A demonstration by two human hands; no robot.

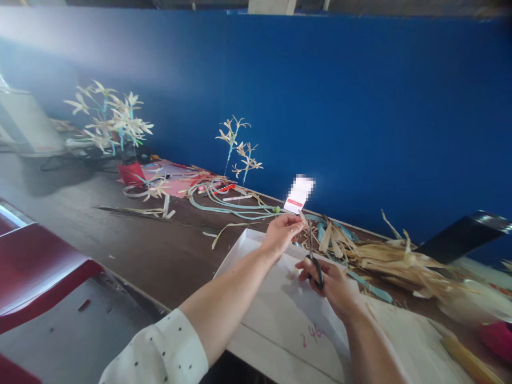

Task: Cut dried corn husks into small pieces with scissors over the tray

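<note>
My right hand [326, 277] grips a pair of scissors [316, 269] by the black handles, blades pointing up and away from me. My left hand [282, 234] is closed in a pinch beside the blade tips. A small pale strip [303, 217], which looks like corn husk, sticks out from its fingertips, close to or between the blades. Both hands are above a shallow white box lid [276, 312] with pink handwriting. Just beyond them leans a lit phone [295, 202], its upper screen blurred.
Dry husks [376, 256] are heaped at the right near a dark cylinder [460, 240]. Pale-blue cord [208, 205] coils left of the phone. Husk-flower stems [232, 138] stand by the blue wall, with a red-potted flower plant [130, 173] further left. A red chair [36, 266] is at lower left.
</note>
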